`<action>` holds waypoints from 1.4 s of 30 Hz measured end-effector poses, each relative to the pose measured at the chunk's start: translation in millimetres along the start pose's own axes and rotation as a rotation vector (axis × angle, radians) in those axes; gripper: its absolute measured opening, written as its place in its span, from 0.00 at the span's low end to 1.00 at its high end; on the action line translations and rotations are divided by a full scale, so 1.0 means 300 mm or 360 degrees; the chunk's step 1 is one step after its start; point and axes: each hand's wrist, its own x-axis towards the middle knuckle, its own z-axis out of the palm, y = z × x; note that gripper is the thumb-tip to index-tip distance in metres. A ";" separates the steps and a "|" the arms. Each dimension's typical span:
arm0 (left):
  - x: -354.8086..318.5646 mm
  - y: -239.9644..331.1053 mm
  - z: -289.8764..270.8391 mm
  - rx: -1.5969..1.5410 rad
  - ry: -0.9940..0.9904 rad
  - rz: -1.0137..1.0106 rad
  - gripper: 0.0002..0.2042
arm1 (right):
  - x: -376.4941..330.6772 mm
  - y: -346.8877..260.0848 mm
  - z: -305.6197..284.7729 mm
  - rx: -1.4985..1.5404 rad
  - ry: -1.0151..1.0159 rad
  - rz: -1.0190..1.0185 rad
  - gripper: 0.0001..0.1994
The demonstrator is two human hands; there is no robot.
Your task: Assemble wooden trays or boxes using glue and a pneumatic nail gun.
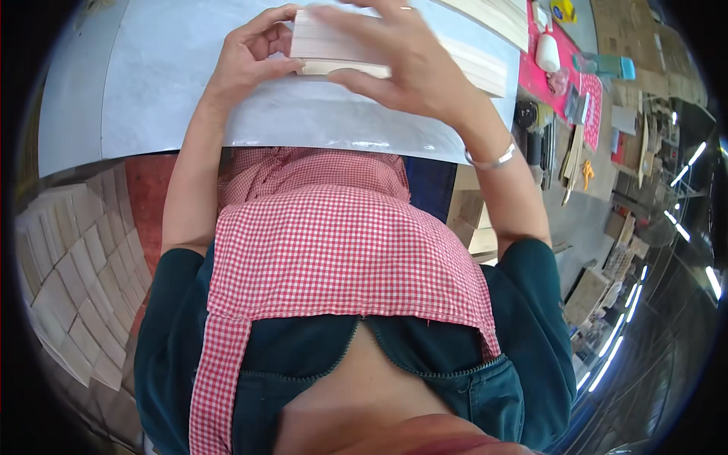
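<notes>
A pale wooden block, perhaps several boards together, lies on the light grey tabletop at its far side. My left hand is curled round the block's left end, with the thumb at its near corner and the fingers on its far side. Over the block, my right hand spreads its fingers, blurred by motion, with the thumb along the near edge. Whether those right fingers press on the wood cannot be told. The right hand covers part of the block, and the picture's upper rim cuts off its far side.
Long pale wooden strips lie right of my right hand. More strips lie farther back. A pink-covered surface at right bears a white bottle and a teal bottle. Stacked wooden blocks stand at lower left.
</notes>
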 end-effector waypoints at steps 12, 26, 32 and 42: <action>0.007 0.028 0.004 0.0228 0.0038 -0.0120 0.39 | -1.135 0.232 -0.334 -0.1152 0.0150 0.1677 0.34; 0.030 -0.021 0.005 0.0058 -0.0011 0.0116 0.34 | -0.528 0.094 -0.579 -0.0616 -0.0129 0.2398 0.17; 0.037 -0.016 0.014 0.0053 -0.0023 0.0122 0.32 | -0.055 -0.043 -0.488 -0.0039 -0.0179 0.1180 0.20; 0.029 0.009 0.023 0.0125 0.0028 0.0040 0.32 | 0.270 -0.063 -0.324 -0.0046 -0.0754 0.0799 0.23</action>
